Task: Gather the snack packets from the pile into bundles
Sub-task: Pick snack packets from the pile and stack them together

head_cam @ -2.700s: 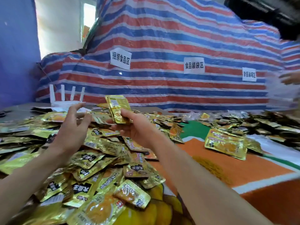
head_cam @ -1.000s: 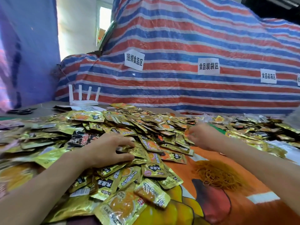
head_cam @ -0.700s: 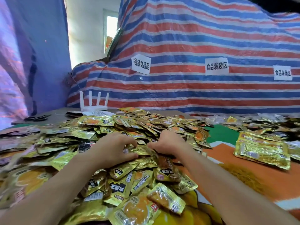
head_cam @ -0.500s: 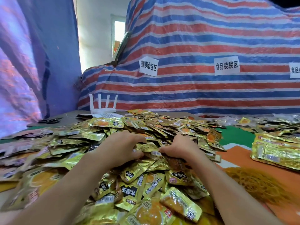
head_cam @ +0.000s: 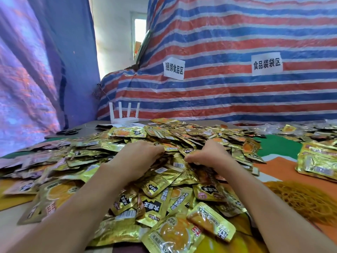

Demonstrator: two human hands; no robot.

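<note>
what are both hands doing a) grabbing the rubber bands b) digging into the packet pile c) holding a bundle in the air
b: left hand and right hand both curl into the packet pile; the rubber bands lie untouched to the right.

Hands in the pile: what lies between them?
Only loose snack packets fill the gap between left hand and right hand, in the head view.

Bright daylight from window (head_cam: 140, 31); foil glare; edges warped, soft.
</note>
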